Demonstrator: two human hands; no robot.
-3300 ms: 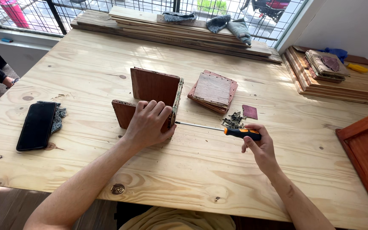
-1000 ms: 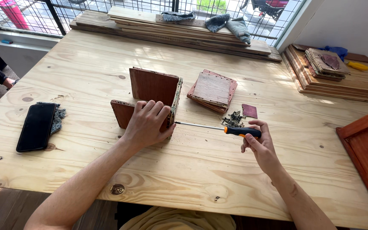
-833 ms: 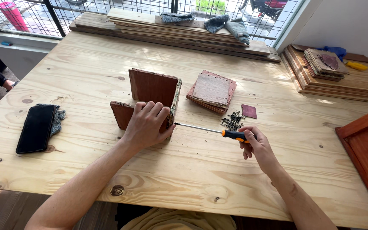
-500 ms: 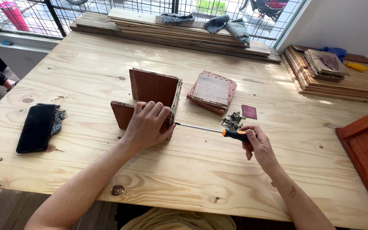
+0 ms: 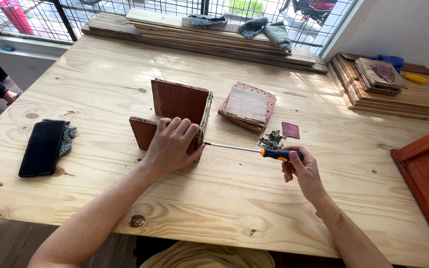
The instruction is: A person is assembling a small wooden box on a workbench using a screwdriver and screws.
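Head camera, single view, high and angled down.
You look from your head forward and down across the table (image 5: 100, 79), near enough that your forearms enter from the bottom edge; the far side reaches a meshed window (image 5: 175, 6). No second view shares the scene.

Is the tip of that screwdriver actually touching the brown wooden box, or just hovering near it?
Touching. In the head view the screwdriver tip meets the edge of the wooden box beside the left hand, with no gap visible.

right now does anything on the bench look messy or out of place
Only small things: the screws lie in a loose heap on the bare table, not in a container, and the phone rests partly on a crumpled grey rag.
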